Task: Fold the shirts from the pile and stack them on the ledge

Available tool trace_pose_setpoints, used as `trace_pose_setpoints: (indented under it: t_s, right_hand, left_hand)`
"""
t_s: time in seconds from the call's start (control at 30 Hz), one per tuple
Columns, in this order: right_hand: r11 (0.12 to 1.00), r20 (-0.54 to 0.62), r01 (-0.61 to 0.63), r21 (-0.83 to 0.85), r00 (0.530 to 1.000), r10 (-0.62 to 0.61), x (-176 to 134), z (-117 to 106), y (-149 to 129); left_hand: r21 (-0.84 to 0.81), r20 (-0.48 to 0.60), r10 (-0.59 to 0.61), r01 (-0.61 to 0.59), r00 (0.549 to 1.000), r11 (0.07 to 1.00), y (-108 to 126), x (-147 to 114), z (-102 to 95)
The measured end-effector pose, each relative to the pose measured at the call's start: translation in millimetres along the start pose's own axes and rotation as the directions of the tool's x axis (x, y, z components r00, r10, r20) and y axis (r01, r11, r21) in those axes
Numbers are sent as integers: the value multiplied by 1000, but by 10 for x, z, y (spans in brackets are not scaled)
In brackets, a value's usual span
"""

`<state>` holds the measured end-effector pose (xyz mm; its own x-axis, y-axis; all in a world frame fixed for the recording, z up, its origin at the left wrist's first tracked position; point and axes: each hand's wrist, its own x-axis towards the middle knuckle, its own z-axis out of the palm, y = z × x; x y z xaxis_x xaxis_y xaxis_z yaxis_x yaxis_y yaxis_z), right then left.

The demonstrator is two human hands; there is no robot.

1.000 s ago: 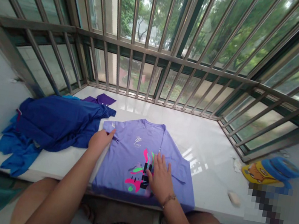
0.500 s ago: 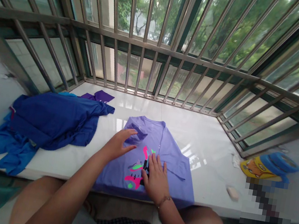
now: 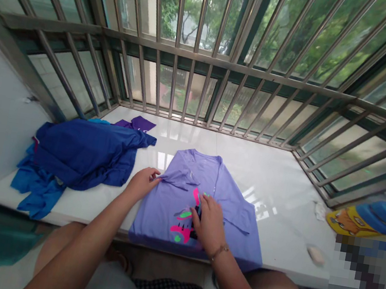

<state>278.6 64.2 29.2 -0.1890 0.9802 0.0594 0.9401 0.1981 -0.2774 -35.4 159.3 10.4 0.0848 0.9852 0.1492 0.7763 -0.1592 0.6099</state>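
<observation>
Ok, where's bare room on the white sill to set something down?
The widest bare sill lies between the lavender shirt and the yellow jar and pale lump. Also bare: behind the shirt, before the window bars. Crowded: the left, with blue clothes and the left hand.

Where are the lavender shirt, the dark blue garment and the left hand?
Lavender shirt [image 3: 184, 215]: head view, on its print.
Dark blue garment [image 3: 86, 153]: head view, on its middle.
Left hand [image 3: 142, 185]: head view, back of the hand.

Shirt [image 3: 163, 208] on the windowsill [image 3: 289, 244] under the right hand [image 3: 208, 221], left hand [image 3: 144, 183] at its left edge, heaped clothes [image 3: 84, 153] left of the left hand, small lump [image 3: 315, 255] well right of the right hand, mug [image 3: 366, 218] farther right and back, window bars [image 3: 207, 59] beyond both hands
</observation>
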Motion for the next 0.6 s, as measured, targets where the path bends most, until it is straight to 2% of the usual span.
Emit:
trace_pose_setpoints:
  t_s: [0.07, 0.13, 0.27, 0.4, 0.5, 0.53, 0.6]
  right_hand:
    - [998, -77, 40, 39, 996, -37, 198, -33, -128]
    - [996, -94, 59, 65, 994, -53, 436, -27, -258]
    - [994, -5, 55, 91, 998, -55, 875, 63, -433]
    - [986, 47, 104, 134, 993, -111, 1101, 106, -484]
    - [962, 28, 234, 144, 970, -240, 1125, 65, -466]
    - [942, 20, 308, 131, 950, -313, 1107, 44, -448]
    - [873, 31, 480, 81, 875, -484, 1034, 2, -390]
  left_hand:
    - [-52, 26, -14, 15, 1000, 999, -22, 45, -31]
    - [-103, 46, -11, 15, 999, 995, -62, 64, -61]
    - [-211, 51, 57, -45, 997, 976, -143, 41, -96]
    - [-237, 53, 181, -164, 982, 957, -152, 4, -89]
    - [-196, 75, 205, -187, 976, 963, -128, -8, -76]
    - [-187, 73, 200, -184, 977, 965, -123, -12, -73]
    - [-182, 53, 188, -176, 981, 967, -121, -21, -67]
